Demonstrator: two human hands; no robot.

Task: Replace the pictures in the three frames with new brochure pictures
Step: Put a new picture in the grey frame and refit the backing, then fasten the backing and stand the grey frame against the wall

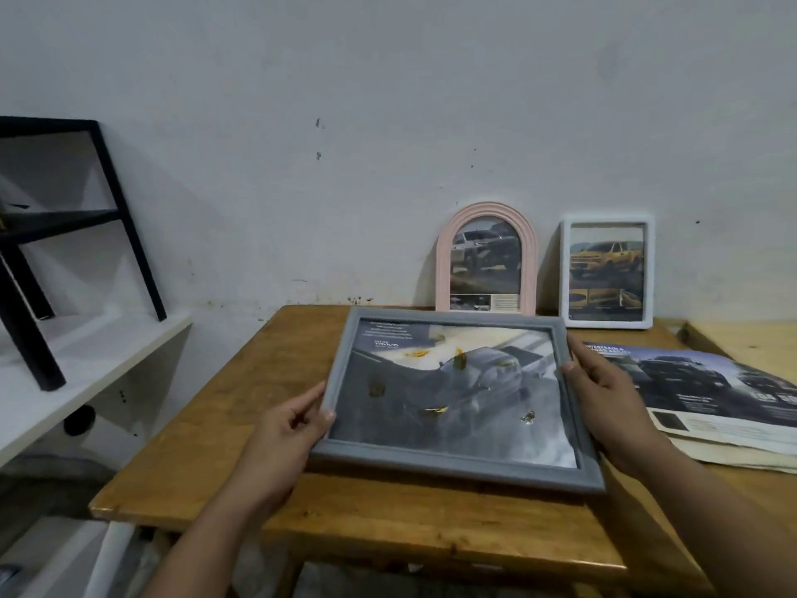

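Grey frame (453, 461): long axis left-right, tilted above wooden table (267, 489); left hand (282, 429) and right hand (604, 394) clamped on short sides, equally near.

Three frames (457, 397), one brochure (707, 394), two hands (280, 429)

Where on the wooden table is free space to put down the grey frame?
Bare wood lies left of the grey frame, toward the table edge, and along the front edge. The back right is crowded by the pink arched frame and white frame; brochures cover the right side.
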